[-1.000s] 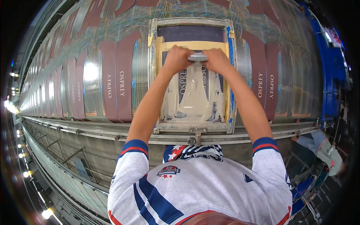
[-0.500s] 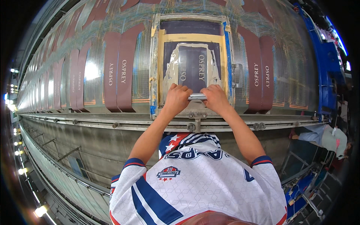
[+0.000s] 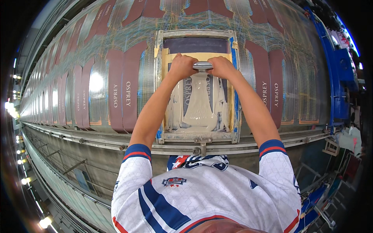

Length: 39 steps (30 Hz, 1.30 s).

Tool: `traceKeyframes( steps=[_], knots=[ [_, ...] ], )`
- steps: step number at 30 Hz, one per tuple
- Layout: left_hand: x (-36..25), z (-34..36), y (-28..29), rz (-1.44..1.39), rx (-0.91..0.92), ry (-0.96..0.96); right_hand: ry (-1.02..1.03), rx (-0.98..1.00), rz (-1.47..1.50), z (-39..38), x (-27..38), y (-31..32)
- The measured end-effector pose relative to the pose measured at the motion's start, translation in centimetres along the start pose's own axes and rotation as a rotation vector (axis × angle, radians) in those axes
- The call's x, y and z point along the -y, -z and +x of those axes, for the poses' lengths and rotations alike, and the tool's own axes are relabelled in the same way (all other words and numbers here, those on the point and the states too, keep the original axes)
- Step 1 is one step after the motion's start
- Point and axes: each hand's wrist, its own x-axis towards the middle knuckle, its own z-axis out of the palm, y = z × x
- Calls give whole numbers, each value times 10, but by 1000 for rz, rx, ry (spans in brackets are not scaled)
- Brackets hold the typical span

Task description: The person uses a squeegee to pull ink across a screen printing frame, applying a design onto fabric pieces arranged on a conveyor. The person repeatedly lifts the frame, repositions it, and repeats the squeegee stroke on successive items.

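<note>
Watching through the head camera, I have both hands on the squeegee [image 3: 203, 66]: the left hand [image 3: 182, 66] is curled around its left end, the right hand [image 3: 220, 67] around its right, with the grey bar showing in the short gap between them. I cannot make out every fingertip from up here. The squeegee sits crosswise inside the frame [image 3: 196, 34], nearer its far bar than its near one, and both arms reach well forward to it, elbows nearly straight.

Below the squeegee I see wet, pale paste [image 3: 199, 105], narrow close to the bar and spreading wide toward the near end of the frame. Light lettering on a dark ground shows on either side of it. Yellow tape [image 3: 167, 62] borders the screen, and a strip of blue tape [image 3: 234, 58] runs along the right side of the frame.

My frame lies flat on the long counter [image 3: 303, 97], its near bar close to the rail [image 3: 175, 148], with a metal bracket [image 3: 202, 140] at the middle of that edge. Left and right of the frame I have maroon pieces [image 3: 134, 70] with pale lettering, mostly laid in pairs, and more rows farther off. Thin coloured lines criss-cross the counter around them. At the far right stands a blue machine [image 3: 338, 77].
</note>
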Motion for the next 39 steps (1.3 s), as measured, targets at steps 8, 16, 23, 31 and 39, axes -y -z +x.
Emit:
traceKeyframes(
  steps=[8, 16, 23, 31, 39],
  knots=[
    [9, -1, -14, -109, -21, 26, 23, -34, 44, 4, 3, -5],
    [-61, -149, -41, -160, -139, -58, 135, -102, 29, -133, 59, -86],
    [-94, -188, -35, -41, -128, -55, -34, -99, 318, -177, 76, -57],
    [-99, -205, -47, 21, -188, 39, -676, -705, 269, -128, -83, -62],
    [-105, -222, -29, 2, -192, 132, -613, -717, 456, -123, -54, -48]
  ],
)
